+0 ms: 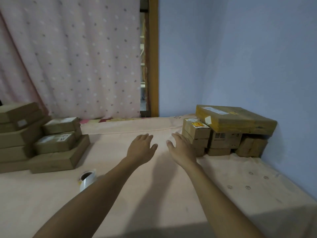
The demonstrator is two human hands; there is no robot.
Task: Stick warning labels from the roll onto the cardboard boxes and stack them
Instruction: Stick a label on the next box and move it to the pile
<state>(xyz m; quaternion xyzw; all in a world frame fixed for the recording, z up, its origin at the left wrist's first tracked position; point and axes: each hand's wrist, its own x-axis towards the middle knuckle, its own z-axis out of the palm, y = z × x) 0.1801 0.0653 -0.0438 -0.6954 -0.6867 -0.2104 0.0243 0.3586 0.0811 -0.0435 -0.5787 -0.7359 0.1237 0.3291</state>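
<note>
Both arms extend forward over a bed (223, 177) covered in a pale pink sheet. The left hand (141, 148) sits palm down at centre frame, fingers (147, 136) spread and slack, holding nothing. The right hand (180, 148) lies just beside it at 3 o'clock, palm down, fingers likewise loose and empty; its outer edge is close to the right stack, contact cannot be confirmed. The label roll (87, 179) rests on the sheet at 8 o'clock from the left hand, partly hidden by the left forearm, untouched. The right stack (223, 140) stands at 3 o'clock against the blue wall (240, 57): several small cardboard boxes in two or three tiers, with a large flat box (240, 121) lying tilted across the top. One small box (196, 130) at the near-left corner of that stack carries a yellow and red label (196, 124) on its upper face. The left stack (42, 143) of brown boxes sits at 9 o'clock, well apart from both hands. A dotted pink curtain (77, 57) hangs at 11 o'clock.
</note>
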